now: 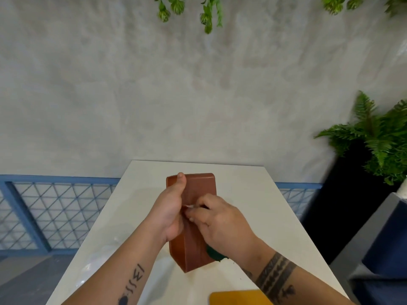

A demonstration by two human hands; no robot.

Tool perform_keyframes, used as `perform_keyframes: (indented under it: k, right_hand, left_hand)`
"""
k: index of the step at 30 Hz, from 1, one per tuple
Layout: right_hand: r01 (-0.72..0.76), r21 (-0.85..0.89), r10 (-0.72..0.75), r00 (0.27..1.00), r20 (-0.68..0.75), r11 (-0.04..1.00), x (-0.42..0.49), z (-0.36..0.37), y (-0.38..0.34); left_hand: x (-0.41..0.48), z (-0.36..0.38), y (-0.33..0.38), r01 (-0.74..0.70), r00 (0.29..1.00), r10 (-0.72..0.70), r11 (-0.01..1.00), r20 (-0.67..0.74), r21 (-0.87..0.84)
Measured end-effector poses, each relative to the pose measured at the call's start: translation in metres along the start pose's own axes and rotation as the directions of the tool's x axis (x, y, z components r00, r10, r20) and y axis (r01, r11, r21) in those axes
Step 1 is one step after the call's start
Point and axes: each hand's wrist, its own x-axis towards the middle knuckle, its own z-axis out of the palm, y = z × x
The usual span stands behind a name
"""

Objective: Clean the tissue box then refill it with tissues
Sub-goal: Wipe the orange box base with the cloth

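A brown leather-look tissue box lies lengthwise in the middle of the white table. My left hand grips its left side, thumb stretched along the top toward the far end. My right hand is on the box's top and pinches a small white bit of tissue at about the middle. Beneath my right wrist a dark green thing peeks out beside the box; I cannot tell what it is.
A yellow flat object lies at the table's near edge. A black planter with a fern stands to the right, and a dark blue seat is at the right edge. A blue railing runs behind the table.
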Motion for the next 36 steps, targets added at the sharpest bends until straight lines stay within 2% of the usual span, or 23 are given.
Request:
perform_keyframes:
  k: [3,6,8,11,13,16,19,22,24,26,28,30,33,36]
  right_hand:
    - [0.005,-0.080,-0.001,0.999,0.054,0.997,-0.001,-0.008,0.017]
    - [-0.102,-0.117,0.102,0.995,-0.011,0.988,0.010,-0.017,0.031]
    - [-0.086,-0.103,0.086,0.996,-0.004,0.991,0.014,-0.017,0.022]
    - [0.003,-0.058,0.004,0.993,0.120,0.998,0.003,-0.014,0.008]
    - [0.006,-0.061,0.005,0.983,0.183,0.998,-0.007,-0.019,0.018]
    - [-0.107,-0.124,0.121,0.987,0.109,0.986,-0.007,-0.026,0.044]
    - [-0.188,-0.100,0.190,0.982,0.009,0.977,0.000,-0.030,0.045]
    - [-0.092,-0.028,0.095,0.985,0.144,0.995,-0.009,-0.029,0.028]
    - [-0.070,-0.039,0.077,0.975,0.209,0.997,-0.017,-0.031,0.031]
    - [-0.140,-0.085,0.152,0.976,0.153,0.986,-0.018,-0.034,0.045]
    - [-0.240,-0.110,0.245,0.969,0.028,0.964,-0.014,-0.037,0.053]
    - [-0.227,-0.102,0.228,0.974,-0.010,0.968,-0.013,-0.035,0.045]
    - [-0.100,-0.079,0.110,0.984,0.138,0.992,-0.028,-0.028,0.026]
    - [-0.134,-0.074,0.146,0.968,0.203,0.988,-0.041,-0.027,0.035]
  left_hand:
    - [0.003,-0.001,-0.001,0.027,1.000,-0.027,0.998,0.007,-0.059]
    - [0.004,0.004,-0.004,0.039,0.998,-0.037,0.997,0.044,-0.059]
    - [0.004,0.010,-0.003,0.035,0.999,-0.033,0.999,0.043,-0.039]
    - [0.007,0.011,-0.001,0.035,0.999,-0.035,0.999,0.007,-0.039]
    - [0.007,0.010,0.000,0.034,0.999,-0.034,0.999,0.008,-0.042]
    - [0.005,0.011,-0.001,0.033,0.999,-0.032,0.999,0.028,-0.042]
    - [0.005,0.017,-0.003,0.042,0.998,-0.041,0.999,0.049,-0.016]
    - [0.005,0.019,-0.001,0.031,0.998,-0.031,0.999,0.045,0.020]
    - [0.004,0.019,-0.002,0.024,0.999,-0.025,0.999,0.034,0.023]
    - [0.003,0.019,-0.004,0.029,0.999,-0.029,1.000,0.017,0.004]
    - [0.003,0.020,-0.006,0.034,0.999,-0.034,0.999,0.015,-0.011]
    - [0.003,0.023,-0.006,0.038,0.999,-0.038,0.999,-0.004,-0.029]
    - [0.006,0.025,-0.002,0.024,0.998,-0.028,0.997,-0.051,-0.073]
    - [0.008,0.022,-0.002,-0.003,0.997,-0.004,0.996,-0.079,-0.089]
